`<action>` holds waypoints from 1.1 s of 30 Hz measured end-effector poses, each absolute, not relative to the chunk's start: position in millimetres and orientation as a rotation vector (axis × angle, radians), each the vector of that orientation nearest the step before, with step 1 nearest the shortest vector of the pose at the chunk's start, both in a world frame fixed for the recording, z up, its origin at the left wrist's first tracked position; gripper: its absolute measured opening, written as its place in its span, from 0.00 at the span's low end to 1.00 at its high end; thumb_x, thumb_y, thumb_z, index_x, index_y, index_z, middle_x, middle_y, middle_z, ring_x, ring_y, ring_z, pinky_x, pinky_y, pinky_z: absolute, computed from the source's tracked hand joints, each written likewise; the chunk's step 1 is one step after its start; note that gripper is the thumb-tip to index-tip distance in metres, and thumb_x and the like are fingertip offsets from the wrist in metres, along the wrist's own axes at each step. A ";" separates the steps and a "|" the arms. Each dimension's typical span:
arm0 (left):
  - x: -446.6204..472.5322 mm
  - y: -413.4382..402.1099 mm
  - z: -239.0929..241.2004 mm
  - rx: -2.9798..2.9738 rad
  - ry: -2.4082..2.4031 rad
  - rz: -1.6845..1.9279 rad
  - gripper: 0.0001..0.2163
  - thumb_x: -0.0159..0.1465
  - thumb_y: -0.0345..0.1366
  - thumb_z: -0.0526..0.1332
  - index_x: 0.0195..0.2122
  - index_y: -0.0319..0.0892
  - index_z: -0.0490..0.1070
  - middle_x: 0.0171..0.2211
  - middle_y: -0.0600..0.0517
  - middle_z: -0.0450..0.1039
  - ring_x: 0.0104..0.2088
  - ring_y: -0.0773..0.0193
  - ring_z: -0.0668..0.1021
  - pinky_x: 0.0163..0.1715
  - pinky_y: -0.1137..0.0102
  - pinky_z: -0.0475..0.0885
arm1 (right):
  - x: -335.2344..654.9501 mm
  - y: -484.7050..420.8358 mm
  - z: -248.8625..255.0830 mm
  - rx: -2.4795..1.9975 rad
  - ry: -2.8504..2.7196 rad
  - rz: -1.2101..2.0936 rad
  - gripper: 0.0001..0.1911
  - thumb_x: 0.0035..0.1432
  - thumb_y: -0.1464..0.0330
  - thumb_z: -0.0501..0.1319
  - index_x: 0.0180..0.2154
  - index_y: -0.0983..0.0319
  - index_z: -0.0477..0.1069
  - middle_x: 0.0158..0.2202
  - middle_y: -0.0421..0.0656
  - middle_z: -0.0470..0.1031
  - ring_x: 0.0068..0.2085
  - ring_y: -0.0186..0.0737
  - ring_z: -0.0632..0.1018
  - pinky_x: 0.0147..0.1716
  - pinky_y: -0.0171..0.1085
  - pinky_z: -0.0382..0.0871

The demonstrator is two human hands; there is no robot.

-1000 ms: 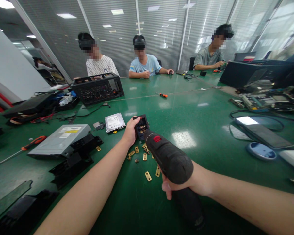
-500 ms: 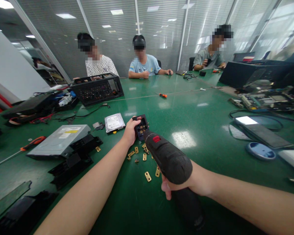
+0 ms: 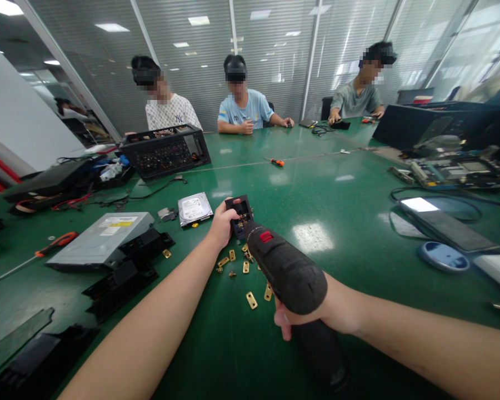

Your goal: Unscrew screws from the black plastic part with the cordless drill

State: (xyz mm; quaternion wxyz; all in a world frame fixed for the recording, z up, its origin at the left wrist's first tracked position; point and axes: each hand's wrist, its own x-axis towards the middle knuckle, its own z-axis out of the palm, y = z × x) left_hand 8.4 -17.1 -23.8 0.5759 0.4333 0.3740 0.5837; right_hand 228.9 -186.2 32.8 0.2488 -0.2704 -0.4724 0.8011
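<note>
My left hand (image 3: 221, 224) grips a small black square part (image 3: 240, 214) with brass contacts inside, holding it tilted on the green table (image 3: 341, 216). My right hand (image 3: 329, 311) is wrapped round the handle of a black electric screwdriver (image 3: 285, 266) with a red switch. Its nose points into the black part. Several small brass pieces (image 3: 245, 268) lie scattered on the table just below the part.
A hard drive (image 3: 195, 208), an optical drive (image 3: 102, 238) and black plastic panels (image 3: 127, 272) lie to the left, with an orange-handled screwdriver (image 3: 45, 250). A black chassis (image 3: 166, 149) stands further back. Boards, cables and a dark tablet (image 3: 445, 222) lie to the right. Three people sit at the far side.
My hands and the screwdriver have stayed almost still. The person at the far right lowered a hand to the table.
</note>
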 end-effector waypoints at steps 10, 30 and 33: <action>6.1 -14.8 -27.0 1.014 0.880 1.374 0.24 0.43 0.32 0.64 0.45 0.43 0.71 0.36 0.48 0.83 0.36 0.48 0.85 0.37 0.58 0.78 | 230.0 -186.1 29.1 -0.747 -1.293 2.173 0.13 0.42 0.69 0.80 0.26 0.63 0.77 0.23 0.38 0.79 0.24 0.35 0.80 0.27 0.33 0.72; 8.0 -19.5 -20.1 0.980 0.875 1.364 0.23 0.53 0.49 0.76 0.43 0.43 0.71 0.36 0.46 0.84 0.36 0.46 0.87 0.35 0.58 0.80 | 227.5 -184.7 31.6 -0.747 -1.326 2.180 0.17 0.41 0.64 0.81 0.26 0.62 0.75 0.22 0.37 0.77 0.24 0.36 0.79 0.26 0.34 0.72; 7.9 -19.6 -19.6 0.987 0.870 1.366 0.23 0.53 0.49 0.76 0.42 0.43 0.72 0.37 0.45 0.84 0.36 0.47 0.87 0.35 0.59 0.80 | 226.7 -185.5 30.7 -0.737 -1.321 2.180 0.19 0.41 0.63 0.82 0.27 0.62 0.75 0.23 0.37 0.78 0.25 0.36 0.79 0.27 0.34 0.72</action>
